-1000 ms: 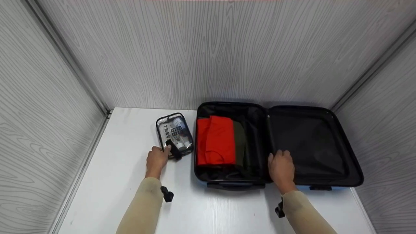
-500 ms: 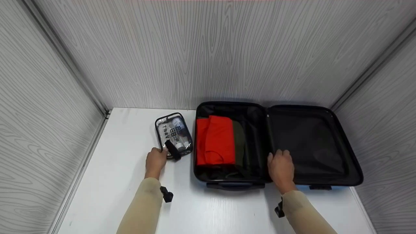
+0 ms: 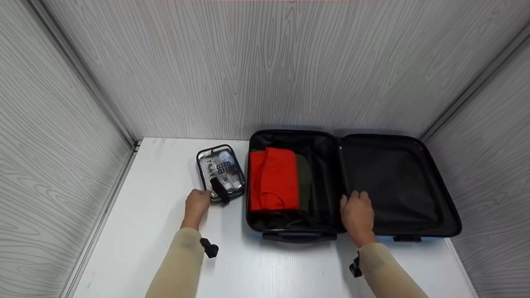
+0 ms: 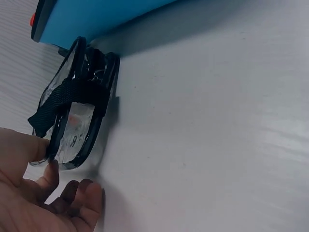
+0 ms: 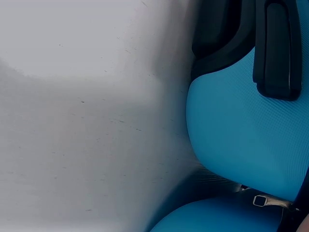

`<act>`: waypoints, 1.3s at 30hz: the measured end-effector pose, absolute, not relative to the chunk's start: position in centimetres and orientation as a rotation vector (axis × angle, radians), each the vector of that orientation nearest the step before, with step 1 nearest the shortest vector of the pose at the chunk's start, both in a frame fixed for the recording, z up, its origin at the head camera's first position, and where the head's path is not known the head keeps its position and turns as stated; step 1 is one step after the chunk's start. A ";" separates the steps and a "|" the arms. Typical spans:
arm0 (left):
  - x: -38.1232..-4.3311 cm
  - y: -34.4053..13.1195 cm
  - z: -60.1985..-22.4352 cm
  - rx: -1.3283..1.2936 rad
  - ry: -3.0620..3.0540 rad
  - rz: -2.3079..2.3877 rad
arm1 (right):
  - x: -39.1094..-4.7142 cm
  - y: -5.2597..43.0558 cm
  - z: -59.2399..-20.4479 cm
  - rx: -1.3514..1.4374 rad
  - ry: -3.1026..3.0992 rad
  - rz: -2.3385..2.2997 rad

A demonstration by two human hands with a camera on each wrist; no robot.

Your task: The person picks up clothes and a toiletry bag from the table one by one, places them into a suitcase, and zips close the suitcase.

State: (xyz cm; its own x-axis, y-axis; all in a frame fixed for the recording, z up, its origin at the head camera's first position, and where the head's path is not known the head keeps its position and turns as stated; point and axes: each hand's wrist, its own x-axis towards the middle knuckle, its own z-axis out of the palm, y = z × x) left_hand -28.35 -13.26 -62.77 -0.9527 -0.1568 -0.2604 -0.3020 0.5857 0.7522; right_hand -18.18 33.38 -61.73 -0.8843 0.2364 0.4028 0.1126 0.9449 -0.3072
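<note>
The left hand (image 3: 197, 203) pinches the near-left corner of a clear travel pouch (image 4: 77, 128) between thumb and index finger, the other fingers curled below it in the left wrist view. Dark piping edges the pouch (image 3: 217, 167), a black strap crosses its near end, and white tubes or bottles show through. It stands slightly tilted, left of an open blue suitcase (image 3: 300, 231) with a black lining. The right hand (image 3: 357, 213) grips the suitcase's inner rim by the hinge, fingers bent over it. Only a sliver of this hand appears in the right wrist view.
Folded red clothing (image 3: 279, 178) and dark green clothing (image 3: 304, 174) lie in the suitcase's left half. The black right half (image 3: 393, 182) lies spread flat. Grey wood-patterned panels (image 3: 265, 66) enclose the white table (image 3: 265, 269) at the back and sides.
The left hand has shifted slightly left and down at the pouch's corner, its thumb moving away from the strap. The right hand and the suitcase keep their places.
</note>
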 end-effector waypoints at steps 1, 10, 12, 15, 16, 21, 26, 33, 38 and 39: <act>-28.3 -13.2 -62.7 -0.406 2.630 1.333 | -18.2 33.4 -61.8 -0.247 -2.651 0.379; -27.9 -12.8 -62.4 -0.526 2.346 1.700 | -18.3 33.5 -62.0 -0.194 -2.611 0.330; -27.9 -12.8 -62.4 -0.534 2.327 1.715 | -18.2 33.5 -61.9 -0.196 -2.615 0.333; -28.0 -12.9 -62.4 -0.532 2.320 1.717 | -18.3 33.6 -61.9 -0.204 -2.630 0.340; -28.1 -12.9 -62.4 -0.537 2.319 1.720 | -18.3 33.6 -61.9 -0.208 -2.635 0.345; -28.3 -13.3 -62.7 -0.603 2.306 1.724 | -18.4 33.6 -61.9 -0.207 -2.642 0.351; -28.3 -13.9 -62.2 -0.607 2.260 1.738 | -18.5 33.5 -62.0 -0.181 -2.616 0.325; -28.0 -13.5 -60.4 -0.522 2.285 1.737 | -18.8 33.5 -61.9 -0.184 -2.601 0.332; -27.9 -13.0 -58.9 -0.444 2.277 1.682 | -19.0 33.5 -61.9 -0.234 -2.652 0.381; -27.8 -13.0 -58.6 -0.423 2.268 1.675 | -19.0 33.4 -61.8 -0.245 -2.662 0.393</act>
